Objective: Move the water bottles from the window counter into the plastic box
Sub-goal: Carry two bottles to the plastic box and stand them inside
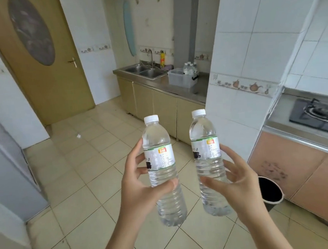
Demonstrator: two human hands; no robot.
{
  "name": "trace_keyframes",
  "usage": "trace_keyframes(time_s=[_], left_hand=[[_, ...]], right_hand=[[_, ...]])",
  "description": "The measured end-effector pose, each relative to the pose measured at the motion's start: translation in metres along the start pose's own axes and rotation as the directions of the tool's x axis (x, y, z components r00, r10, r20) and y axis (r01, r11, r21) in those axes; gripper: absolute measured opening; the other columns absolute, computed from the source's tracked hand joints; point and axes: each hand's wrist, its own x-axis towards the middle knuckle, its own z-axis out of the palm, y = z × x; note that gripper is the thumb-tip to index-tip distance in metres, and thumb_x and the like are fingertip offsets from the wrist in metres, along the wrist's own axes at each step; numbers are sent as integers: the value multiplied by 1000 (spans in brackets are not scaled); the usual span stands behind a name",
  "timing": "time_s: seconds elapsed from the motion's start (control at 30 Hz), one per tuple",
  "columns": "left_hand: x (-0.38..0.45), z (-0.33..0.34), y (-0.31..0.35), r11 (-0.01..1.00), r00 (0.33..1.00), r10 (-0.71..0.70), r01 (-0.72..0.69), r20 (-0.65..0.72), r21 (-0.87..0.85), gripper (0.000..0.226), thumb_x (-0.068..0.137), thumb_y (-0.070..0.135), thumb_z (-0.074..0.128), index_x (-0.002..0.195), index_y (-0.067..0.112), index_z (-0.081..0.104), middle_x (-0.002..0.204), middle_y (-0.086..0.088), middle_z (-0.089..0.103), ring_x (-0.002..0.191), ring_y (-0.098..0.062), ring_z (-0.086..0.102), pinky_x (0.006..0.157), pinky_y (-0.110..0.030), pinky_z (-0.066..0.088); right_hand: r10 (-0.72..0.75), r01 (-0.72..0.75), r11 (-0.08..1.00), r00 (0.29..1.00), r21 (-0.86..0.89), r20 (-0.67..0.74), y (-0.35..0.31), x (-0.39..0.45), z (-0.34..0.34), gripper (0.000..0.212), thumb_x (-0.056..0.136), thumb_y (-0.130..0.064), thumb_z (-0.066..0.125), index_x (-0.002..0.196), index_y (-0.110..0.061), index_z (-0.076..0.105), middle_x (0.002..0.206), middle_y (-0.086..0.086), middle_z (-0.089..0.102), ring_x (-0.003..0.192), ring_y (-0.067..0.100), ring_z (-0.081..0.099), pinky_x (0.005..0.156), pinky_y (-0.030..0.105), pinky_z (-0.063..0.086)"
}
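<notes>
I hold two clear water bottles with white caps upright in front of me above the tiled floor. My left hand (142, 187) grips the left bottle (161, 163) around its label. My right hand (236, 183) grips the right bottle (207, 156) the same way. Far ahead, a translucent plastic box (181, 78) stands on the steel counter (176, 87) to the right of the sink. Several more bottles (189, 68) stand upright in it at its far right end. The window counter is out of view.
A double sink (145, 70) with a tap lies left of the box. A white tiled pillar (238, 59) stands on the right, with a gas hob (319, 114) beyond it. A black bin (269, 191) sits on the floor near my right hand. A wooden door (42, 61) is at the back left.
</notes>
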Motion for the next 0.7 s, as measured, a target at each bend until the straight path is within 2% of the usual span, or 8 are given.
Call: trace_keyframes(time_s=[0.1, 0.23, 0.3, 0.4, 0.53, 0.6, 0.7], left_hand=[[42, 31, -15, 1000, 1000, -17, 17, 17, -13, 105, 44, 21, 93, 129, 61, 45, 123, 20, 61, 101, -6, 62, 81, -18, 47], [113, 86, -43, 1000, 1000, -19, 19, 12, -23, 107, 44, 17, 95, 129, 61, 46, 121, 23, 60, 100, -5, 62, 79, -15, 47], [150, 115, -54, 999, 1000, -22, 21, -5, -44, 108, 48, 11, 97, 127, 63, 45, 123, 22, 59, 101, -4, 62, 78, -13, 46], [201, 155, -66, 998, 999, -37, 35, -28, -60, 109, 50, 8, 96, 127, 63, 44, 125, 20, 59, 100, -3, 61, 74, -11, 45], [263, 192, -77, 998, 999, -30, 28, -33, -58, 108, 52, 6, 95, 130, 61, 43, 126, 19, 58, 101, -2, 61, 72, -7, 47], [294, 206, -80, 998, 999, -29, 28, -35, -47, 108, 52, 6, 95, 130, 60, 44, 125, 21, 57, 103, -5, 61, 74, -10, 48], [341, 219, -90, 999, 998, -28, 27, -47, -36, 108, 52, 6, 95, 129, 61, 44, 123, 25, 59, 106, -6, 60, 82, -22, 48]], right_hand=[[2, -2, 1000, 1000, -6, -16, 13, 49, -9, 82, 58, -7, 90, 124, -43, 57, 98, -14, 74, 92, 3, 69, 85, 35, 55], [-10, 10, 1000, 1000, -2, -7, 35, 137, -24, 79, 59, -5, 89, 118, -47, 57, 94, -26, 71, 91, -4, 67, 83, 28, 52], [-19, 19, 1000, 1000, -1, 3, 45, 185, -32, 79, 60, -2, 88, 117, -47, 57, 95, -25, 72, 92, -3, 67, 82, 27, 53], [-20, 20, 1000, 1000, -14, 21, 55, 251, -43, 80, 60, -3, 88, 119, -47, 58, 97, -14, 74, 94, 0, 68, 83, 30, 55], [-18, 19, 999, 999, -28, 38, 62, 330, -48, 80, 59, -5, 89, 114, -53, 56, 97, -17, 73, 93, -1, 68, 88, 38, 55], [-5, 6, 1000, 999, -19, 52, 65, 365, -46, 80, 58, -4, 88, 112, -54, 56, 95, -21, 73, 91, 0, 69, 88, 41, 55], [11, -10, 1000, 997, -13, 77, 71, 417, -35, 80, 58, -3, 88, 110, -54, 56, 94, -27, 71, 89, -2, 69, 87, 43, 55]])
